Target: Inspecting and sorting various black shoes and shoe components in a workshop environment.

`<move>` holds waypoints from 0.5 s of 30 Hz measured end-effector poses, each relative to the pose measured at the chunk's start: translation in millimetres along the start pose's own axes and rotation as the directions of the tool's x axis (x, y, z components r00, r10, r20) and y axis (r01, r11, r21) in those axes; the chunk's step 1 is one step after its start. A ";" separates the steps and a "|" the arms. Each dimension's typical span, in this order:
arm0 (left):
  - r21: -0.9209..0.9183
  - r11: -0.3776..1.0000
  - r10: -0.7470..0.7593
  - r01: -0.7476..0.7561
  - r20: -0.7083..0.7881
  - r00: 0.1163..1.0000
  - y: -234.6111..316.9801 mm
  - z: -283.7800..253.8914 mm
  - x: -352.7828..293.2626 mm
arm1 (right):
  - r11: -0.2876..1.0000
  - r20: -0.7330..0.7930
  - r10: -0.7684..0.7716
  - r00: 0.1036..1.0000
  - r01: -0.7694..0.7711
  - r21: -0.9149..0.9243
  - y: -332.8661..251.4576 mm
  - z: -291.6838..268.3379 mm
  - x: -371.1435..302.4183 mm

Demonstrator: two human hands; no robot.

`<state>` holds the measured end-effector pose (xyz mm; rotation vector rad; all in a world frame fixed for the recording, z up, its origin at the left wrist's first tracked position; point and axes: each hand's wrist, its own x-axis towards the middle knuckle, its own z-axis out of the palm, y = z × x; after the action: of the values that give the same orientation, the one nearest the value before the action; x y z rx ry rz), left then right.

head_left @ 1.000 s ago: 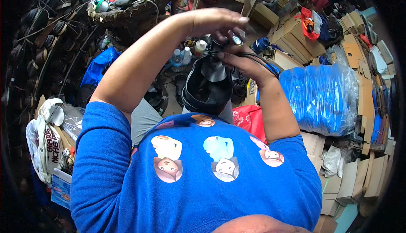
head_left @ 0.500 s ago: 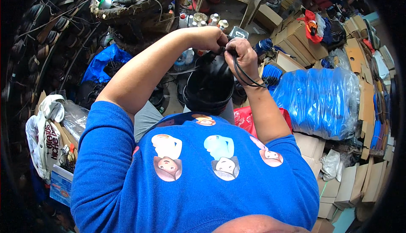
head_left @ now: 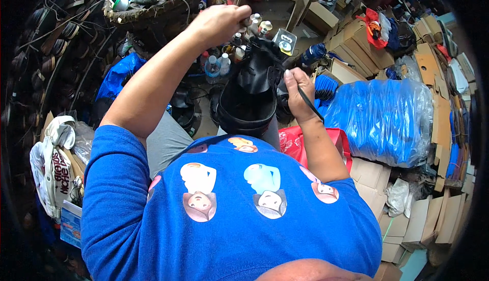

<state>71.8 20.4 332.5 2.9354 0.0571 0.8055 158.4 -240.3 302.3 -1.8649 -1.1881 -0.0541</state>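
Note:
A black boot (head_left: pixel 247 120) stands between my knees, its wide opening toward me and its tongue (head_left: pixel 254 74) showing inside. Beyond the opening, its far end is dark and hard to make out. My right hand (head_left: pixel 301 95) is closed around a black bootlace (head_left: pixel 306 99) just right of the boot, and the lace runs down along my wrist. Raised to the far left of the boot, my left hand (head_left: pixel 224 22) is closed in a fist. What lies in its fingers is too small and hidden to see.
Several bottles (head_left: pixel 224 63) and a clear plastic box (head_left: pixel 285 42) stand beyond the boot. To the right lie a plastic-wrapped blue bundle (head_left: pixel 382 120), a red bag (head_left: pixel 333 138) and cardboard boxes (head_left: pixel 351 51). A cluttered round stand (head_left: pixel 147 13) is at the far left.
My hands were close together at the lace above the boot. Now my left hand has moved up and left, my right hand down and slightly right. More of the boot shows.

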 end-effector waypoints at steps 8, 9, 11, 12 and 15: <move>0.138 0.938 -0.344 0.319 0.501 0.794 -21.2 58.4 -86.0 | 0.675 0.308 0.578 0.755 -0.655 0.339 52.7 -20.6 -73.4; 0.065 0.924 -0.348 0.378 0.555 0.755 -11.2 75.4 -94.7 | 0.568 0.377 0.611 0.696 -0.718 0.403 58.7 -19.0 -80.1; 0.004 0.888 -0.351 0.459 0.652 0.672 -0.3 100.8 -102.6 | 0.482 0.543 0.560 0.626 -0.779 0.401 63.1 -27.6 -92.3; -0.158 0.843 -0.342 0.514 0.581 0.739 2.8 109.3 -102.4 | 0.363 0.661 0.588 0.466 -0.883 0.298 61.3 -31.7 -96.6; -0.730 0.263 -0.117 0.631 0.625 0.772 0.1 114.8 -90.5 | 0.609 0.910 0.334 0.246 -0.793 -0.009 48.9 -60.7 -86.6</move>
<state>52.6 5.2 188.4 1.7366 0.2125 -0.0541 172.3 -350.2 266.3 -1.7396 -0.8087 1.6848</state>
